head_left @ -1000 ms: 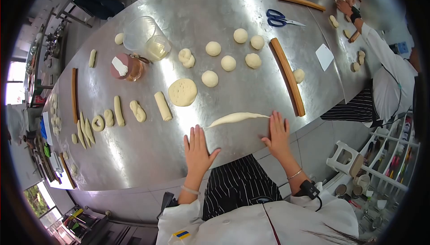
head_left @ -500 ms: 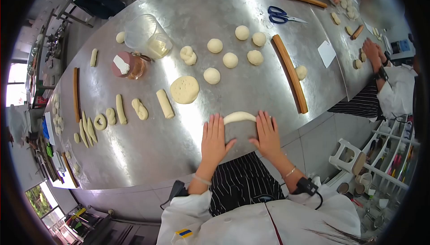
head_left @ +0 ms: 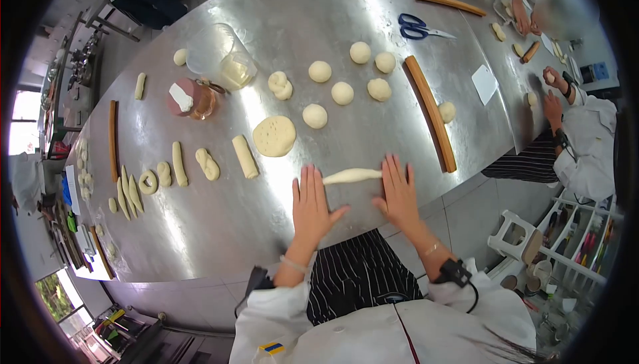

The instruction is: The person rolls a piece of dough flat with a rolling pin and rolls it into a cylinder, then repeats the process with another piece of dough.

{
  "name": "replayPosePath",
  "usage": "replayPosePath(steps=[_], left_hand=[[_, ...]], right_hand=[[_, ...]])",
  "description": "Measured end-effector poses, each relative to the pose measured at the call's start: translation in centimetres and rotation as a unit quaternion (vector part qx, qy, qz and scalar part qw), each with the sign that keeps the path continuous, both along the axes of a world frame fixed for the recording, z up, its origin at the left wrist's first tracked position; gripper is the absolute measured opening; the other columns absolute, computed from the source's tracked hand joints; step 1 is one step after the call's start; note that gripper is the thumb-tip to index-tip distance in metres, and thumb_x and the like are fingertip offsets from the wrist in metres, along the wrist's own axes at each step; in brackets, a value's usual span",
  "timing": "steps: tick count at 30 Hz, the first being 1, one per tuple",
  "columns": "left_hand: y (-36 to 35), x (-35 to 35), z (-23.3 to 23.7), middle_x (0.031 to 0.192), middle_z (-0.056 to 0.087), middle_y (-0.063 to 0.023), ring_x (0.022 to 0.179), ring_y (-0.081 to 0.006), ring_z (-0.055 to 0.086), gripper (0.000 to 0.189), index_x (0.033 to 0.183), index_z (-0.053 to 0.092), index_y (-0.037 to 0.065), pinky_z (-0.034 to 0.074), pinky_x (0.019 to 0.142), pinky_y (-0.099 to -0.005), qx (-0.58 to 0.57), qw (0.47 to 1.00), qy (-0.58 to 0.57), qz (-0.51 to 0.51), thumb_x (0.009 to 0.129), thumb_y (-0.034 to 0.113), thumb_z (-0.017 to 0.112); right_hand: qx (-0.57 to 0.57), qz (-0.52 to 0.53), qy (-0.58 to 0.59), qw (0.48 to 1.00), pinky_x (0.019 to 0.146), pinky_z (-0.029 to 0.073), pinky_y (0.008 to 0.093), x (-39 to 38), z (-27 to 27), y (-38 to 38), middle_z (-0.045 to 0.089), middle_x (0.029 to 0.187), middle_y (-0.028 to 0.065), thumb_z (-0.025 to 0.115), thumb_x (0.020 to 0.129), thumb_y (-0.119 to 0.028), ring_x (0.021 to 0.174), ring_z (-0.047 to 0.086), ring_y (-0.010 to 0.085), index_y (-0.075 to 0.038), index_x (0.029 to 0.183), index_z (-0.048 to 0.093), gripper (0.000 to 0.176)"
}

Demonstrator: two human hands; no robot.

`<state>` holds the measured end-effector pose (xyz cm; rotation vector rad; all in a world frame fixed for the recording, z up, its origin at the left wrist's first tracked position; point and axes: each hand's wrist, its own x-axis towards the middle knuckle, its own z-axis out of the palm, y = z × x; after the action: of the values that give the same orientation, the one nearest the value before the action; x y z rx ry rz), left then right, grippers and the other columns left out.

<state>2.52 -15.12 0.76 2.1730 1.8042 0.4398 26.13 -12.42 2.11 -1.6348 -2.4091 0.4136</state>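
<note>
A pale dough strip (head_left: 353, 176) lies across the steel table near its front edge, thicker in the middle and thinner toward its ends. My left hand (head_left: 311, 204) rests flat over its left end, fingers stretched out and thumb apart. Over the right end lies my right hand (head_left: 398, 194), also flat with the thumb spread. Both tips of the strip are hidden under the fingers. Beyond my left hand are a flat dough disc (head_left: 274, 136) with small holes and a rolled dough cylinder (head_left: 245, 157). Several round dough balls (head_left: 342, 93) sit farther back.
A wooden rolling pin (head_left: 431, 114) lies to the right, with scissors (head_left: 425, 29) and a white scraper (head_left: 484, 83) beyond. A clear plastic container (head_left: 221, 56) and a lidded jar (head_left: 193, 99) stand at the left. Shaped dough pieces (head_left: 148, 181) line the left side. Co-workers' hands (head_left: 552, 91) handle dough at right.
My hands have moved slightly apart, and the dough strip has gone from a curved arc to a longer, straighter, narrower-ended shape. The co-workers' hands at right have shifted.
</note>
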Motion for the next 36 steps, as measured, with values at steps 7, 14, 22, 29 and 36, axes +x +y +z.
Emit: replayPosePath(steps=[7,14,22,29,36], left_hand=[[-2.4,-0.8,0.6,0.151,0.034,-0.0305,0.144,-0.0424,0.028,0.110,0.144,0.031,-0.013,0.020,0.117,-0.0547,-0.017,1.000,0.004,-0.003,0.073,0.061,0.072],[-1.1,-3.5,0.5,0.153,0.031,-0.0291,0.145,-0.0403,0.027,0.101,0.145,0.029,-0.012,0.021,0.118,-0.0509,0.039,0.991,0.048,0.119,0.080,0.053,0.070],[-0.2,-0.3,2.6,0.144,0.042,-0.0252,0.130,-0.0417,0.043,0.073,0.141,0.044,0.001,0.037,0.107,-0.0472,0.066,0.996,-0.064,-0.019,0.078,0.021,0.075],[2.6,2.8,0.5,0.106,0.056,-0.0142,0.104,-0.0334,0.055,0.045,0.116,0.059,0.004,0.044,0.090,-0.0446,0.021,0.995,-0.043,0.092,0.074,0.008,0.073],[0.6,2.8,0.6,0.100,0.061,-0.0125,0.102,-0.0349,0.056,0.023,0.100,0.061,0.007,0.046,0.087,-0.0451,0.123,0.977,-0.157,0.081,0.081,0.013,0.070]], right_hand=[[-0.005,0.054,-0.020,0.998,0.118,0.017,0.0552,1.1,0.2,4.0,0.031,0.156,0.0219,0.057,0.088,-0.050,0.147,0.025,0.0356,0.006,0.146,0.034,0.083],[0.088,-0.106,-0.013,0.990,0.117,0.023,0.0507,5.4,-0.7,4.6,0.035,0.153,0.0231,0.058,0.095,-0.034,0.143,0.031,0.0380,0.005,0.144,0.037,0.066],[-0.001,0.035,0.157,0.987,0.099,0.043,0.0443,2.3,2.4,2.6,0.054,0.126,0.0155,0.072,0.081,-0.013,0.115,0.053,0.0351,-0.003,0.118,0.060,0.041],[-0.093,0.032,0.084,0.992,0.087,0.045,0.0434,-0.1,-0.5,5.4,0.059,0.104,0.0107,0.077,0.075,-0.014,0.102,0.055,0.0325,-0.006,0.098,0.065,0.027],[-0.126,0.139,0.218,0.958,0.077,0.048,0.0391,1.5,0.9,6.1,0.063,0.094,0.0129,0.076,0.080,-0.017,0.088,0.061,0.0318,-0.004,0.099,0.063,0.026]])
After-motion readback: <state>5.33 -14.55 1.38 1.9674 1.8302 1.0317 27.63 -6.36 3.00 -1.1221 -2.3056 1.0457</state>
